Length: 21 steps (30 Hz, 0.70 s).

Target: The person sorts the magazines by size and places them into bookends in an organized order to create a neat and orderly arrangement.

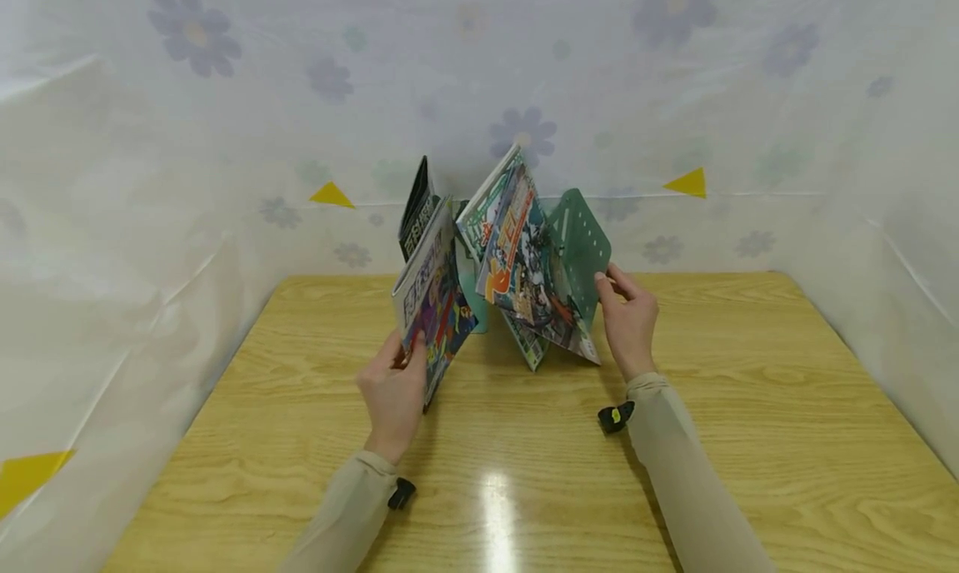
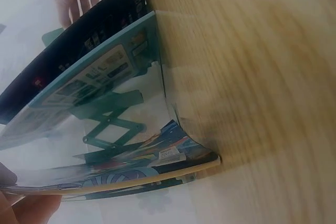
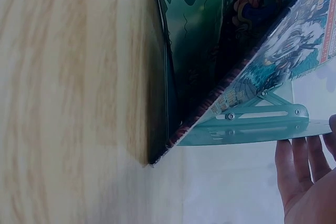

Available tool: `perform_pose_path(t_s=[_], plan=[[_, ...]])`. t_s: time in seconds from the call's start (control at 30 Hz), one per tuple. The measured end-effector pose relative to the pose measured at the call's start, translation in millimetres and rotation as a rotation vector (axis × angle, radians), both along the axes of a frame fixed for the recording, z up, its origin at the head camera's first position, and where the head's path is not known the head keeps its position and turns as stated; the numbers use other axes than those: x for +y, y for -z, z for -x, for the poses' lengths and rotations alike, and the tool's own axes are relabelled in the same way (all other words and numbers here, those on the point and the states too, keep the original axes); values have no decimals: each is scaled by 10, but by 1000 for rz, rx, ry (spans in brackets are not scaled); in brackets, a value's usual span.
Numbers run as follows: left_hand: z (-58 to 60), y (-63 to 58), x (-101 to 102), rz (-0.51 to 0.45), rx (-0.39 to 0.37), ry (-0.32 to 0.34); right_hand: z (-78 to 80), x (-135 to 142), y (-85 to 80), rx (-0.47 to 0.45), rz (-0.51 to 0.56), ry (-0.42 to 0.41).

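A green metal expanding bookend (image 1: 580,248) with holes along its edge stands on the table, several magazines upright in it. At its right end plate is my right hand (image 1: 631,319), pinching the plate's edge between thumb and fingers, which spread along its outer side in the right wrist view. My left hand (image 1: 393,398) grips the near edge of a colourful magazine (image 1: 438,306) on the left side. Behind that leans a dark-covered magazine (image 1: 416,206). Two more magazines (image 1: 528,261) slant in the middle. Between the groups, the left wrist view shows the bookend's scissor linkage (image 2: 113,132).
The wooden table (image 1: 749,406) runs back to a white flowered curtain (image 1: 449,82), which also hangs at both sides. Yellow triangle markers (image 1: 688,183) are on the curtain. A black strap (image 1: 616,417) is on the right sleeve, another (image 1: 402,494) on the left.
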<state>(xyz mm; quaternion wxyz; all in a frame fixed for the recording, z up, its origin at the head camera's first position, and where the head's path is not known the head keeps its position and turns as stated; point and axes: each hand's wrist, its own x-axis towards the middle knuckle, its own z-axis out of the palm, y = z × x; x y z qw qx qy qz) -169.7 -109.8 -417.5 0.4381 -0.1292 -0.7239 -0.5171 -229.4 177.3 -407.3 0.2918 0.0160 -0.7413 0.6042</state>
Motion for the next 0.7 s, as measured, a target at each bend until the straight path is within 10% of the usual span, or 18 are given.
perform_pose_path(t_s=[0.7], plan=[[73, -14, 73, 56, -16, -45, 4, 24, -2, 0, 4, -18]])
